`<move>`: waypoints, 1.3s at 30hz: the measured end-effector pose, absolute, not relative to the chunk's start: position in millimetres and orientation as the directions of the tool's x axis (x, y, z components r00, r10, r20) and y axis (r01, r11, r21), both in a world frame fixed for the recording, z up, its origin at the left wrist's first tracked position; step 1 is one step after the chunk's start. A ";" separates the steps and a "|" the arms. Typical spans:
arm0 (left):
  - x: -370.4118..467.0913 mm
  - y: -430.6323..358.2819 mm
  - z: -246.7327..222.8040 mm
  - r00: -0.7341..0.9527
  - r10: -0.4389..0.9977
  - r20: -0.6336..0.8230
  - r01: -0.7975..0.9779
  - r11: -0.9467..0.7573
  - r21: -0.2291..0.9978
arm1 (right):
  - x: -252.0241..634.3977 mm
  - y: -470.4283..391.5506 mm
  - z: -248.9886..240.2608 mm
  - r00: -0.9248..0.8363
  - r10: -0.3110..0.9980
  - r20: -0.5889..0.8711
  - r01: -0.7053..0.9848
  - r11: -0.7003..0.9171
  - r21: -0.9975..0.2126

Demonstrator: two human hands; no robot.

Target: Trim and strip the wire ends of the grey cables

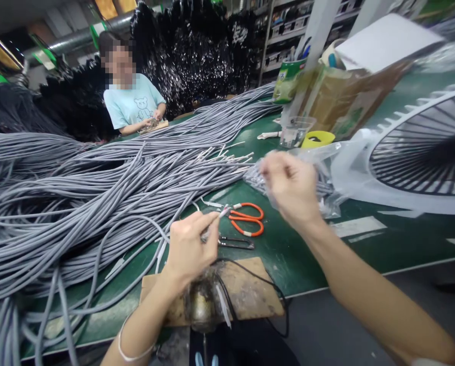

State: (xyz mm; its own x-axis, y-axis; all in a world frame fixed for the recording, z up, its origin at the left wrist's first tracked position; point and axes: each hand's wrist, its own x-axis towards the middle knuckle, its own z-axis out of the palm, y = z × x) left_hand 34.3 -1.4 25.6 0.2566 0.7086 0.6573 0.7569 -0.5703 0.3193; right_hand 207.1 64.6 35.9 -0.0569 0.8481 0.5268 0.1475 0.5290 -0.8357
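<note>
My left hand [192,244] is closed, pinching the end of a grey cable [223,211] above a wooden board [250,287]. On that board sits a worn metal device [202,305] with black wires. My right hand [288,183] is at a clear plastic bag [326,190] of small pieces; its fingers are curled and blurred, and what they hold cannot be made out. Orange-handled scissors [250,218] and small black snips [237,243] lie between the hands on the green table [288,254].
Bundles of grey cables [78,203] cover the left side. A white fan [421,152] stands at right, near a yellow ring [317,139], a clear cup [294,132] and a cardboard box [337,101]. A person [133,101] works across the table.
</note>
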 end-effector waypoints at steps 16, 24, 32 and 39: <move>27.2 1.6 27.7 0.070 0.699 0.712 0.677 -0.557 0.481 | 181.2 48.3 28.8 -0.406 0.878 0.252 -0.020 0.267 -0.963; 26.6 6.8 26.8 0.155 0.829 0.537 0.615 -0.507 0.604 | 184.2 36.8 31.3 -0.284 0.612 0.738 0.231 0.791 -0.567; 11.3 8.7 32.5 0.105 0.887 0.450 0.363 -0.456 0.813 | 193.8 63.2 28.7 -0.315 0.867 0.386 0.215 0.461 -0.861; 9.0 13.6 33.6 0.039 0.946 0.322 0.117 -0.325 0.939 | 189.8 56.2 27.8 -0.304 0.841 0.447 0.069 0.488 -0.870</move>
State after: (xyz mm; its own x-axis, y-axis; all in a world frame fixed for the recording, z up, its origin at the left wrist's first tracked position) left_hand 9.0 13.6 33.6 0.0393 0.9458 0.3223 0.1167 -0.3247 0.9386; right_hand 189.8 56.2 27.8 -0.3037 0.8411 0.4475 0.0692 0.4879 -0.8702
